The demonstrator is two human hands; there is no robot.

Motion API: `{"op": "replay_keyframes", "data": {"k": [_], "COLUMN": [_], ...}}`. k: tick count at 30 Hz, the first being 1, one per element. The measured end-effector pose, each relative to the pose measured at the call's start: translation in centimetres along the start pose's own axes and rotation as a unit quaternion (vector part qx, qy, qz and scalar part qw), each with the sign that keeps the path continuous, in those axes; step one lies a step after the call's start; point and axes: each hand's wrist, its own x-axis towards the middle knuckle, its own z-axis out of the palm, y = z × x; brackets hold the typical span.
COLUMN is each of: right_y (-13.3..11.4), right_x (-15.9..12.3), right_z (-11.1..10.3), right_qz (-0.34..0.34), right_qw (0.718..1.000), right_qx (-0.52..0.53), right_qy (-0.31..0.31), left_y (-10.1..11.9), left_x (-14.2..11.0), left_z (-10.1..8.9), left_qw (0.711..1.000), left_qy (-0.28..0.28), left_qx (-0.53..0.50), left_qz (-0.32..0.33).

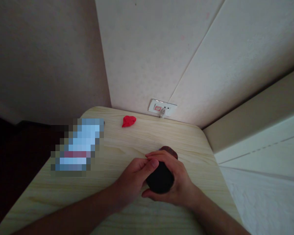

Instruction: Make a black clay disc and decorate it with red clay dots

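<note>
Near the middle of the table, my right hand (178,176) wraps around a round black object (161,178), its flat dark face turned up toward me. My left hand (134,176) closes on the object's left side, with the thumb over its upper edge. Just past my right fingers a rounded reddish-brown thing (170,151) peeks out. Whether it is part of the black object or a separate item, I cannot tell. A small crumpled red piece (129,121) lies apart from both hands toward the back.
A pale wood-grain table (117,147) with rounded corners stands against the wall. At its left lies a pixelated, bright screen-like thing (79,143). A wall socket (162,107) with a clear plug-like piece sits just above the back edge. White furniture (259,130) borders the right side.
</note>
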Motion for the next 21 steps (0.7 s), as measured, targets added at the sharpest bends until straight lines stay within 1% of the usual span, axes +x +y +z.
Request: {"op": "replay_keyframes", "data": {"k": [5, 7, 13, 15, 17, 21], "right_y": [0.2, 0.4, 0.3, 0.3, 0.3, 0.6], "right_x": [-0.2, -0.3, 0.0, 0.0, 0.0, -0.3], "right_z": [0.6, 0.6, -0.5, -0.4, -0.2, 0.5], "right_qz": [0.015, 0.016, 0.002, -0.005, -0.011, -0.042], "right_qw": [0.997, 0.997, 0.999, 0.998, 0.998, 0.998], "right_qx": [-0.028, -0.032, -0.024, -0.025, -0.022, -0.037], "right_qy": [0.068, 0.071, -0.031, -0.049, -0.05, -0.03], "left_y": [0.0, 0.1, 0.3, 0.3, 0.1, -0.1], "left_x": [0.2, 0.3, 0.8, 0.7, 0.4, 0.1], "left_z": [0.0, -0.1, -0.9, -0.8, -0.5, 0.1], "left_qw": [0.994, 0.994, 0.986, 0.982, 0.981, 0.982], "left_qy": [-0.104, -0.107, -0.095, -0.095, -0.103, -0.118], "left_qx": [-0.016, 0.002, 0.123, 0.144, 0.14, 0.11], "left_qz": [0.018, 0.027, 0.066, 0.072, 0.083, 0.095]}}
